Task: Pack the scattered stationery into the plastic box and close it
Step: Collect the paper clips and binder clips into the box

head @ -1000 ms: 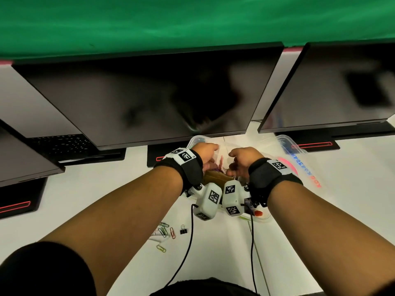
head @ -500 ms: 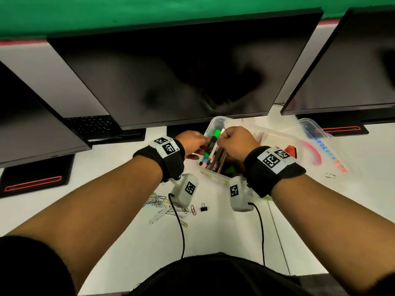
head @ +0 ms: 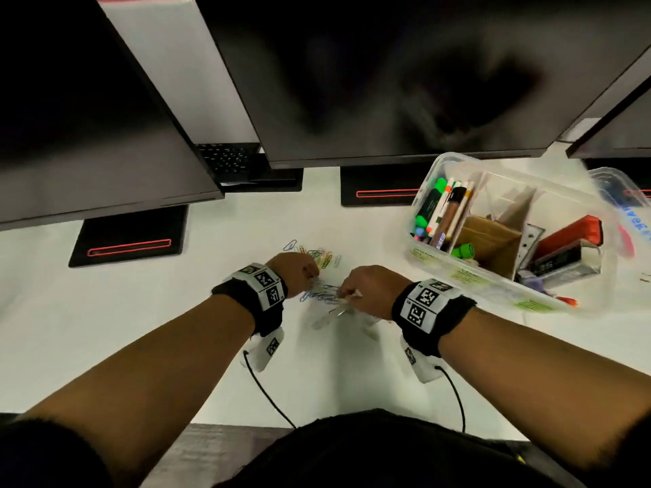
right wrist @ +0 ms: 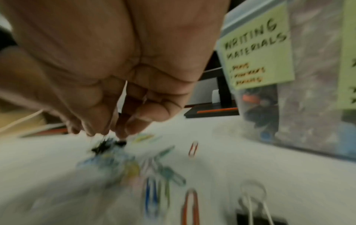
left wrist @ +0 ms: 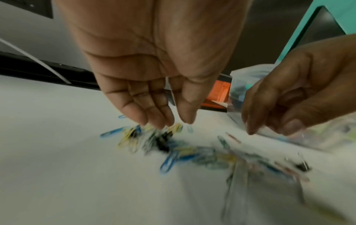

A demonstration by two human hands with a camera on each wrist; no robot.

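A heap of coloured paper clips lies on the white desk, with a black binder clip among them. My left hand points straight fingers down so the tips touch the clips. My right hand hovers just right of it, fingers curled and bunched onto the clips; blur hides whether they pinch any. The clear plastic box stands open to the right, holding markers, a cardboard piece and a red-and-black stapler.
The box lid lies at the far right. A green note reading "writing materials" is stuck on the box wall. Dark monitors overhang the desk's back, with black stands beneath. Wrist-camera cables trail toward me.
Both hands left the box, where they were setting markers in, and came down left onto the paper clip heap. The head view swung left and down.
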